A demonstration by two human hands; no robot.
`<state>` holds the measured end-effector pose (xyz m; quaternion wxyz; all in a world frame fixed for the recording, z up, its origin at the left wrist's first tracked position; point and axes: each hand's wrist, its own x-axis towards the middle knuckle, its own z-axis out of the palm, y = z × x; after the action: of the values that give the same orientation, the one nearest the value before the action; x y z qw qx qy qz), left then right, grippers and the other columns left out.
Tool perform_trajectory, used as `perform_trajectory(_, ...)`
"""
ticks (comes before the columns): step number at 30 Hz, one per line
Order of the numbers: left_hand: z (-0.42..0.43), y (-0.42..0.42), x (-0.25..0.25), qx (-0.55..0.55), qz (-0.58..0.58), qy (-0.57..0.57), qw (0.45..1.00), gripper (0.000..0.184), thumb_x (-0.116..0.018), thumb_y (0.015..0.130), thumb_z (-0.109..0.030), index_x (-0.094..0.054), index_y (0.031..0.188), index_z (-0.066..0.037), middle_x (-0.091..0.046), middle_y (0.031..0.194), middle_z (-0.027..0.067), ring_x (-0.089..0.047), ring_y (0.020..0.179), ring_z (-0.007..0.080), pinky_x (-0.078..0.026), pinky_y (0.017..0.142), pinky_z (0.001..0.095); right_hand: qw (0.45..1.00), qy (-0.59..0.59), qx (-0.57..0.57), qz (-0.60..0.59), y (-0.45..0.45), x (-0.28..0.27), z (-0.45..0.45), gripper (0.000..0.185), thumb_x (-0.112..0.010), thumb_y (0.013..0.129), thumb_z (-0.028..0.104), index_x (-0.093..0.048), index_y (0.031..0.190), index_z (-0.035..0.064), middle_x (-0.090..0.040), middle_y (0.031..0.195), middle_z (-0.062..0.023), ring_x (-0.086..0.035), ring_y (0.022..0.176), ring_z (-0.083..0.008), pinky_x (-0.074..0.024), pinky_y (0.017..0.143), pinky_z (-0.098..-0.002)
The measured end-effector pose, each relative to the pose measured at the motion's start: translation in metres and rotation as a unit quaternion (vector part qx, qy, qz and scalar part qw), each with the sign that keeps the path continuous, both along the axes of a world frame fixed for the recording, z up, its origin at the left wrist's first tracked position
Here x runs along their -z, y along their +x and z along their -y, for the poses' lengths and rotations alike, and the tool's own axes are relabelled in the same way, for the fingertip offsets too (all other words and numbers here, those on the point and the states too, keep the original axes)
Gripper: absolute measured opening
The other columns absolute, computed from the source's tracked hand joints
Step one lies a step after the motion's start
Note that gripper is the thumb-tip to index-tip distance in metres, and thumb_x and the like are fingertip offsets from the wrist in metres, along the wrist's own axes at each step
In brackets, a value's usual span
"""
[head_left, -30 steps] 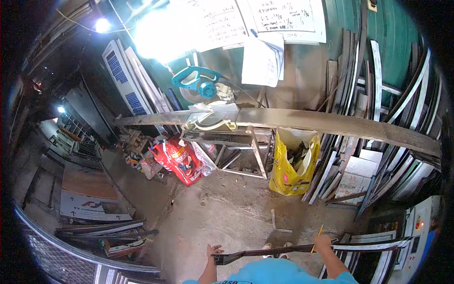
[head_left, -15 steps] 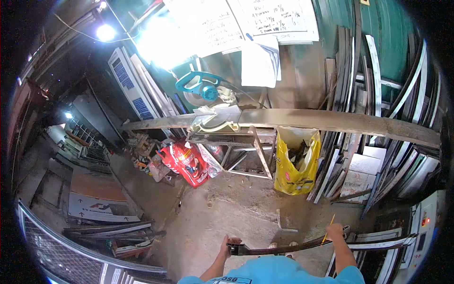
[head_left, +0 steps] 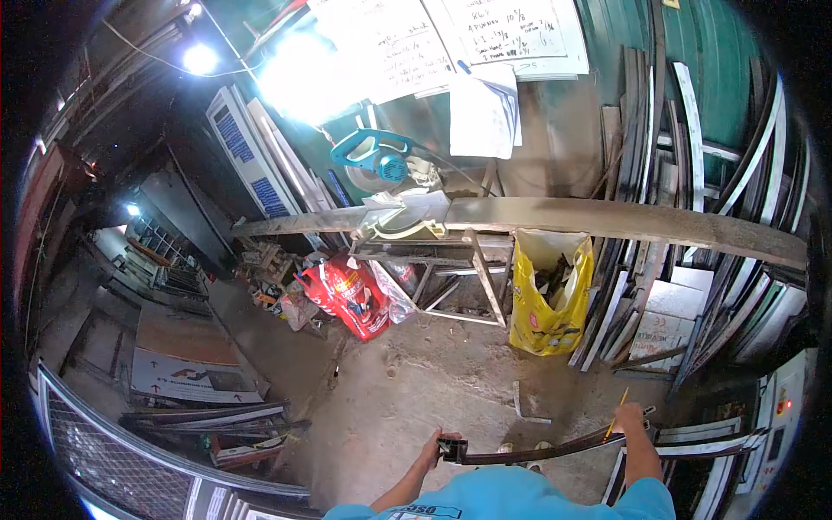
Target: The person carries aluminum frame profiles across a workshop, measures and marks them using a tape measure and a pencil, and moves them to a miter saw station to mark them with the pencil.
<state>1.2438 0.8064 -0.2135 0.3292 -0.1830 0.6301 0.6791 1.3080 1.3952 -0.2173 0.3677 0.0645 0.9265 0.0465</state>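
Observation:
A long dark metal profile (head_left: 542, 452) lies across the front of my body at waist height. My left hand (head_left: 436, 446) is closed on its left end, where the hollow, channelled end faces up toward me. Near the right end, my right hand (head_left: 631, 419) is closed around a yellow pencil (head_left: 616, 414) that slants up past the profile. That hand is also against the profile; how firmly it grips the bar is hidden.
A miter saw (head_left: 386, 169) stands on the long bench (head_left: 624, 212) ahead. Below are a yellow bag of offcuts (head_left: 546, 321) and a red bag (head_left: 351, 299). Metal lengths lean at the right, and a mesh-panelled frame (head_left: 130, 446) stands at the lower left. An L-shaped strip (head_left: 520, 407) lies on the floor.
Both hands and the profile have shifted slightly right. The profile's left end has turned, showing more of its hollow end. The view has also moved a little.

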Motion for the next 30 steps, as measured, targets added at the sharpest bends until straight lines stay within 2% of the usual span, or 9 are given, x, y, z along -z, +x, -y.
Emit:
perform_trajectory(9,-0.026,0.004,0.033,-0.07,-0.046,0.057,0.995,0.081,-0.031,0.102,-0.064,-0.073,0.09,0.005,-0.075,0.086,0.0126,-0.07,0.085,0.0259,-0.052,0.082,0.0338,0.998,0.041,0.015,0.035,0.007,0.025,-0.014,0.045,-0.078,0.076,0.038,-0.074,0.112,0.0104,-0.074,0.111,-0.0148,-0.072,0.104,-0.0342,-0.0568,0.087,-0.0465)
perform_trajectory(10,-0.031,0.003,0.039,-0.105,-0.052,0.037,0.992,0.076,-0.029,0.104,-0.055,-0.073,0.091,0.006,-0.074,0.086,0.0199,-0.07,0.079,0.0261,-0.054,0.084,0.0367,0.999,0.037,-0.005,0.004,0.005,0.032,-0.012,0.044,-0.077,0.079,0.036,-0.073,0.112,0.007,-0.073,0.108,-0.0172,-0.071,0.102,-0.0352,-0.0564,0.087,-0.0461)
perform_trajectory(14,-0.051,-0.008,0.055,-0.146,-0.148,-0.075,0.975,0.064,-0.041,0.103,-0.058,-0.051,0.063,-0.009,-0.051,0.063,0.0041,-0.051,0.065,0.018,-0.043,0.067,0.0392,0.922,-0.221,0.13,-0.292,0.012,0.067,0.042,0.027,-0.076,0.081,0.023,-0.061,0.093,0.0042,-0.069,0.085,-0.014,-0.069,0.082,-0.0293,-0.0537,0.072,-0.0431)
perform_trajectory(18,-0.108,-0.018,0.019,-0.046,-0.146,-0.156,0.976,0.068,-0.034,0.104,-0.059,-0.067,0.093,-0.001,-0.07,0.091,0.0132,-0.064,0.089,0.0249,-0.048,0.087,0.0419,0.687,-0.647,0.315,-0.1,-0.005,-0.052,0.184,0.043,-0.079,0.085,0.009,-0.061,0.124,0.0036,-0.065,0.111,-0.0082,-0.063,0.102,-0.0195,-0.053,0.085,-0.0329)
perform_trajectory(20,-0.128,-0.029,0.054,0.043,-0.132,-0.184,0.973,0.077,-0.028,0.104,-0.064,-0.07,0.107,0.001,-0.074,0.103,0.0105,-0.066,0.097,0.0287,-0.048,0.093,0.0417,0.639,-0.701,0.279,-0.152,-0.004,-0.058,0.217,0.05,-0.075,0.085,0.003,-0.056,0.13,0.0046,-0.062,0.118,-0.0077,-0.061,0.107,-0.0183,-0.053,0.086,-0.0321)
perform_trajectory(23,-0.169,-0.036,-0.025,0.132,-0.128,-0.096,0.978,0.083,-0.02,0.104,-0.066,-0.066,0.125,0.0,-0.072,0.115,0.0119,-0.064,0.108,0.0289,-0.044,0.101,0.0394,0.694,-0.618,0.233,-0.287,-0.003,-0.057,0.237,0.067,-0.074,0.084,0.001,-0.04,0.142,0.0084,-0.059,0.127,-0.0105,-0.06,0.113,-0.0181,-0.0546,0.075,-0.0289)
perform_trajectory(25,-0.198,-0.042,-0.018,0.127,-0.093,-0.024,0.987,0.084,-0.019,0.105,-0.066,-0.063,0.13,0.0,-0.07,0.121,0.0152,-0.062,0.114,0.0289,-0.042,0.105,0.0394,0.631,-0.649,0.307,-0.294,-0.009,-0.051,0.228,0.072,-0.077,0.084,0.004,-0.037,0.144,0.0097,-0.056,0.13,-0.0114,-0.06,0.113,-0.0186,-0.0543,0.068,-0.0275)
perform_trajectory(27,-0.219,-0.053,0.045,0.129,-0.101,0.038,0.986,0.085,-0.017,0.105,-0.067,-0.062,0.133,0.0,-0.068,0.125,0.0176,-0.06,0.117,0.0295,-0.04,0.107,0.0396,0.595,-0.672,0.341,-0.28,-0.018,-0.068,0.216,0.082,-0.085,0.081,0.012,-0.036,0.146,0.0062,-0.055,0.131,-0.0126,-0.059,0.116,-0.0226,-0.0505,0.09,-0.0339)
perform_trajectory(30,-0.223,-0.056,0.003,0.164,-0.112,0.089,0.976,0.091,-0.018,0.103,-0.071,-0.052,0.143,0.005,-0.055,0.144,0.02,-0.049,0.134,0.0282,-0.031,0.116,0.0381,0.617,-0.654,0.287,-0.33,-0.027,-0.098,0.208,0.088,-0.09,0.079,0.018,-0.035,0.146,0.0049,-0.055,0.131,-0.0128,-0.059,0.117,-0.0245,-0.0488,0.1,-0.0373)
